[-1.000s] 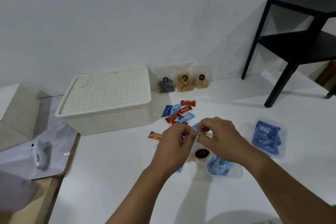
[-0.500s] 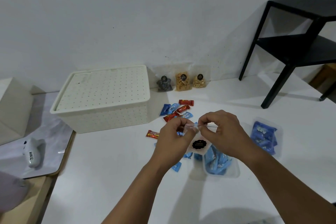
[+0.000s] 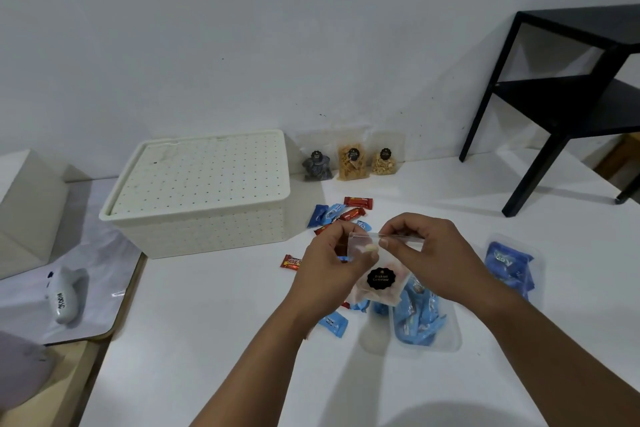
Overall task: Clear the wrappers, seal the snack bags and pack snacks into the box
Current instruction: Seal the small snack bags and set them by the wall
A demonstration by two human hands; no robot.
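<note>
Both hands hold a small clear snack bag (image 3: 379, 282) with a round black label above the white table. My left hand (image 3: 332, 260) pinches the bag's top left corner. My right hand (image 3: 429, 253) pinches the zip strip along the top edge. The cream dotted box (image 3: 204, 191) stands behind with its lid on. Three labelled snack bags (image 3: 351, 161) lean against the wall. Loose red and blue candies (image 3: 341, 213) lie beyond the hands, and one blue candy (image 3: 333, 323) lies nearer me.
Two clear bags of blue candies lie at the right: one (image 3: 419, 321) under my right wrist, another (image 3: 509, 265) further right. A black side table (image 3: 568, 104) stands at the back right. A white handheld device (image 3: 64, 295) lies on a sheet at the left.
The bag has been raised slightly and my hands have spread apart along its top edge, the right one sliding rightward on the zip strip.
</note>
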